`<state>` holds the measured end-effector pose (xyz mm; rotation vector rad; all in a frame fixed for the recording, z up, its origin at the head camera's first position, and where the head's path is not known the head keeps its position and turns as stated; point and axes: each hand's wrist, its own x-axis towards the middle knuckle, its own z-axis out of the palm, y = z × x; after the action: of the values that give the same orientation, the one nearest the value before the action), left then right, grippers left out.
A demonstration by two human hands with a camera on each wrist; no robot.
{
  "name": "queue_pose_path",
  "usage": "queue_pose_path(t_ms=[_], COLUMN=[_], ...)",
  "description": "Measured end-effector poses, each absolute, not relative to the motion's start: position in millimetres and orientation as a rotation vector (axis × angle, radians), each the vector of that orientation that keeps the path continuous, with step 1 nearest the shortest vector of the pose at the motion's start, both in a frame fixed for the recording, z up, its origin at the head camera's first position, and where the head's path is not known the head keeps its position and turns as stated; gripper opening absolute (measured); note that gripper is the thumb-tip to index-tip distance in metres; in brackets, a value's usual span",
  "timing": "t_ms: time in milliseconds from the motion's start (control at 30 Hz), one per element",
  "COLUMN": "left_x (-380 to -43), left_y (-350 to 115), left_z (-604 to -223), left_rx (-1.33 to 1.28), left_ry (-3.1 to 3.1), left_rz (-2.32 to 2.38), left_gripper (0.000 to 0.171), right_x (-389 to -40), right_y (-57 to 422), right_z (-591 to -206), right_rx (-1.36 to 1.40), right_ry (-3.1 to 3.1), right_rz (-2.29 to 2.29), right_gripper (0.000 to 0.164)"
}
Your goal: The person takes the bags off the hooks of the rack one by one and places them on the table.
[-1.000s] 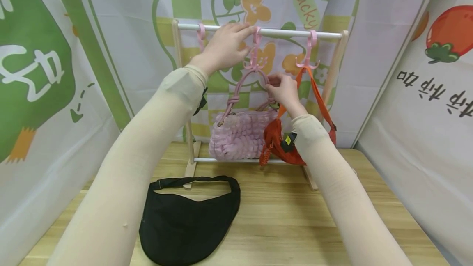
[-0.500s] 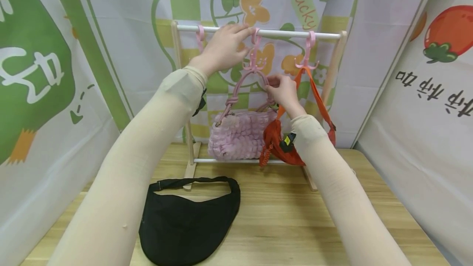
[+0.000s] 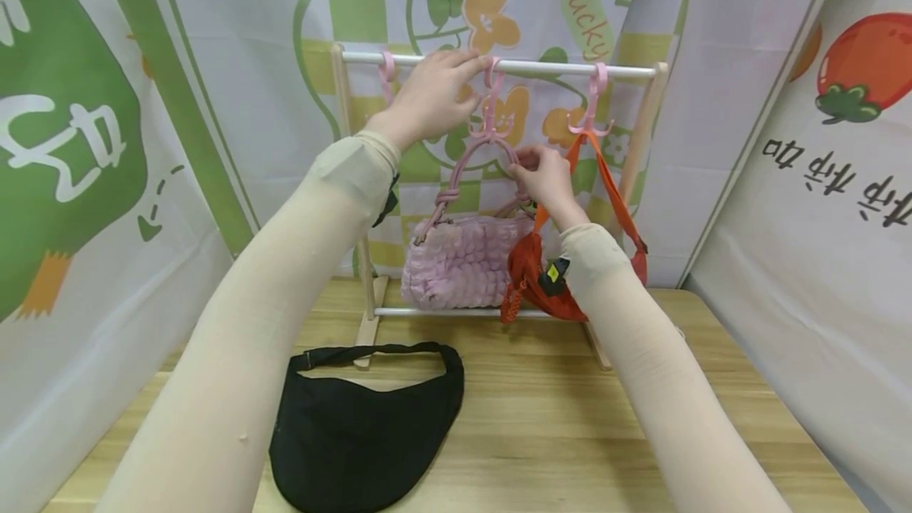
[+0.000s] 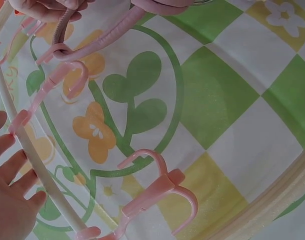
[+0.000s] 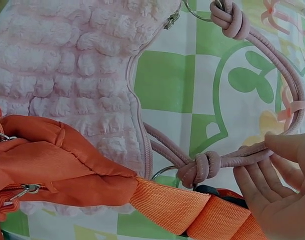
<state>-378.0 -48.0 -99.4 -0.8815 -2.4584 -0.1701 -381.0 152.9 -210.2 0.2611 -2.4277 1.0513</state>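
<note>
A pink puffy handbag (image 3: 463,264) hangs by its knotted handle (image 3: 459,169) from the middle pink hook (image 3: 491,109). My right hand (image 3: 547,180) pinches the right side of that handle between thumb and fingers, clearly seen in the right wrist view. My left hand (image 3: 438,93) reaches over the top rail (image 3: 549,67), its fingertips right at the top of the middle hook. In the left wrist view, the fingers (image 4: 15,167) of that hand lie fairly straight beside the rail. An orange waist bag (image 3: 549,283) hangs from the right hook (image 3: 593,105), partly hidden behind my right forearm.
A black shoulder bag (image 3: 363,434) lies flat on the wooden table (image 3: 541,434) in front of the rack. The left pink hook (image 4: 152,192) bears nothing. Wooden posts (image 3: 644,133) hold up the rail, with a lower bar (image 3: 456,312) between them. Printed cloth surrounds the table.
</note>
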Motion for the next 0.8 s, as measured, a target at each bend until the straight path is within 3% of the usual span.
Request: queue_pose_path(t_ms=[800], left_x=[-377.5], left_y=[-47.6], left_z=[-98.4], left_rx=[-0.881], left_ry=[-2.463], left_rz=[-0.165], left_gripper=[0.054], right_x=[-383.6], right_y=[151.5], right_z=[-209.7], right_rx=[0.219], right_ry=[-2.399], right_rz=[1.117], right_gripper=[0.028])
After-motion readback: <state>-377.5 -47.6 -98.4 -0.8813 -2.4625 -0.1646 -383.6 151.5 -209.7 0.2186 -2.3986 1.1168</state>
